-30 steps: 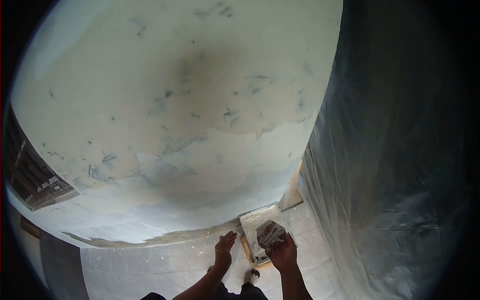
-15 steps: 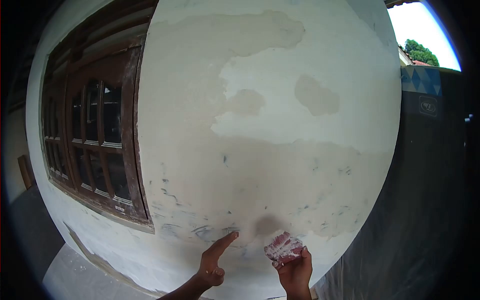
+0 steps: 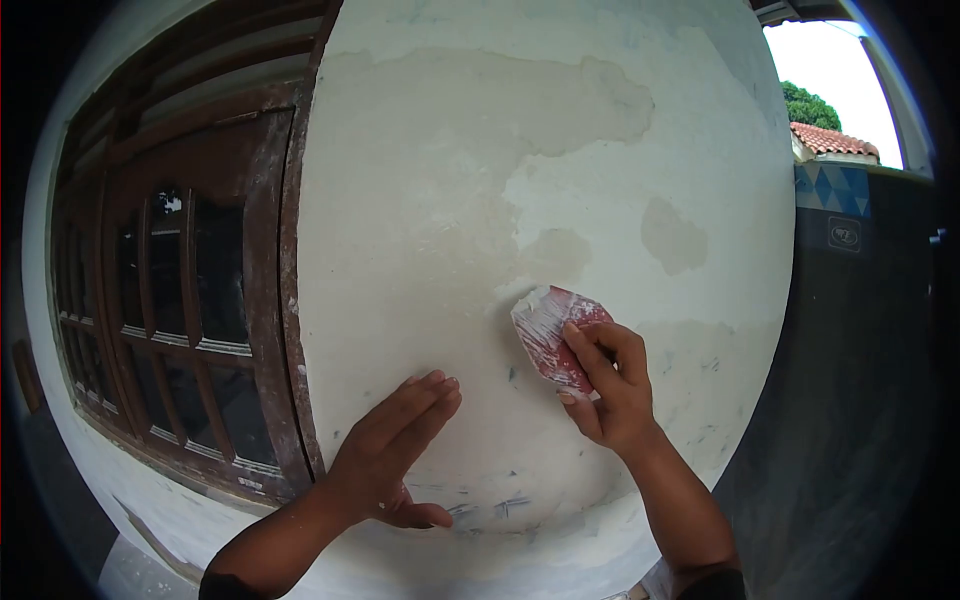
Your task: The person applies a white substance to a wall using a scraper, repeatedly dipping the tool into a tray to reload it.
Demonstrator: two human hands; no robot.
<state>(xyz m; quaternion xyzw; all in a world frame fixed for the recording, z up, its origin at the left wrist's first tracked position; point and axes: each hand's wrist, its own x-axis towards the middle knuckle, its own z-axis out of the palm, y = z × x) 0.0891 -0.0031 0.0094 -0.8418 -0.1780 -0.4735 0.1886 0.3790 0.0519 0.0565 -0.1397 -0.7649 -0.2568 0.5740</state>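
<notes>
My right hand [image 3: 618, 385] pinches a red putty spreader [image 3: 560, 335], smeared with white filler, between thumb and fingers. The spreader's whitest corner points up and left in front of the wall [image 3: 440, 140]. Lower and to the left, my left hand [image 3: 395, 455] has its fingers stretched out together and its thumb apart, holding nothing; its fingertips overlap the wall. Around both hands the wall shows beige damp-looking patches on a whitish coat, with dark scuff marks [image 3: 510, 505] below the hands.
A brown wooden window [image 3: 190, 300] with dark glass panes fills the left side, its frame edge near my left forearm. On the right stands a dark panel [image 3: 850, 350] with a blue patterned strip [image 3: 832, 190]. Beyond it are a tiled roof [image 3: 830, 140] and a tree [image 3: 808, 105].
Both hands have risen along the wall and show larger. The putty spreader went up with my right hand and turned. The view shifted, so the window and patches sit differently.
</notes>
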